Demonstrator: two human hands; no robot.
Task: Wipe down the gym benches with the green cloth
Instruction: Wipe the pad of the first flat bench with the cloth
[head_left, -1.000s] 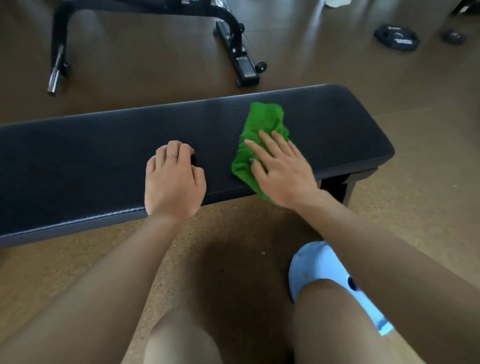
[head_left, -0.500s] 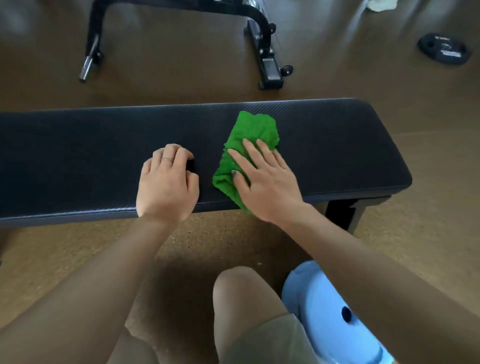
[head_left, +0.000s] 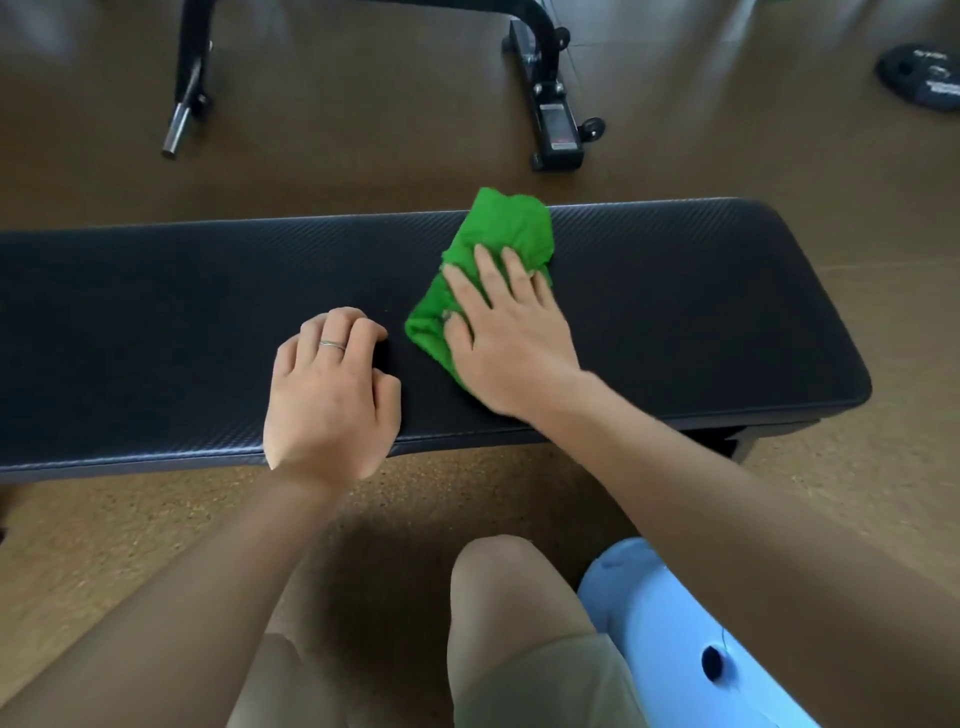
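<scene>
— What is seen on the bench (head_left: 156, 322)?

— A green cloth (head_left: 493, 244) is spread, bunched and creased, across the black padded top, right of the middle. Its far corner reaches the bench's back edge and its near end lies toward the front edge.

— How is the cloth held?

— It is pressed flat by the right hand (head_left: 506, 338). The fingers are laid out straight and slightly fanned over the fabric; nothing is pinched or gripped.

— And the other hand?

— The left hand (head_left: 332, 395) is rested on the padding just beside the cloth, without touching it. Its fingers are curled under at the knuckles and nothing is held in them. A thin ring (head_left: 332, 344) is worn on one finger.

— What else is shown?

— A black metal frame (head_left: 540, 78) on small wheels is stood on the brown floor (head_left: 337, 156) beyond the bench, and a dark weight plate (head_left: 922, 78) is lain at the upper right. A pale blue stool (head_left: 675, 639) is seen by the person's bare knee (head_left: 498, 577) at the lower right.
</scene>
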